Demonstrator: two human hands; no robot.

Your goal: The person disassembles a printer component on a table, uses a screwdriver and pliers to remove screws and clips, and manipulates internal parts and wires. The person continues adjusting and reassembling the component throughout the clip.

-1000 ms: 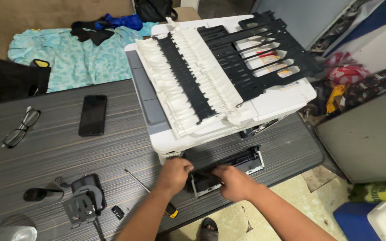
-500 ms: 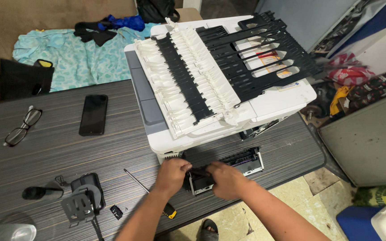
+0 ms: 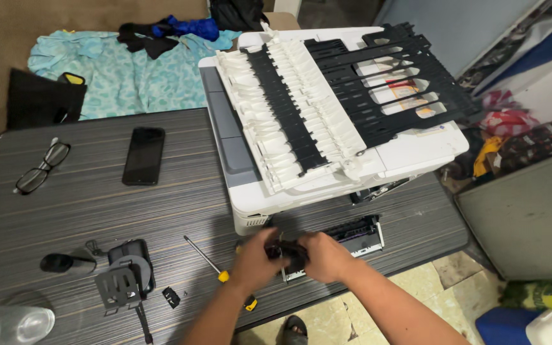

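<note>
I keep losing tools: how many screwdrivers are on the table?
1: a yellow-handled screwdriver lies on the table, just beside the left hand. Another could be hidden under the hands or the printer.

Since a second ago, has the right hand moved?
Yes. The right hand has slid left along the printer's front edge to meet the left hand on a black part.

White printer [image 3: 416, 150] on grey-striped table [image 3: 84, 211]
</note>
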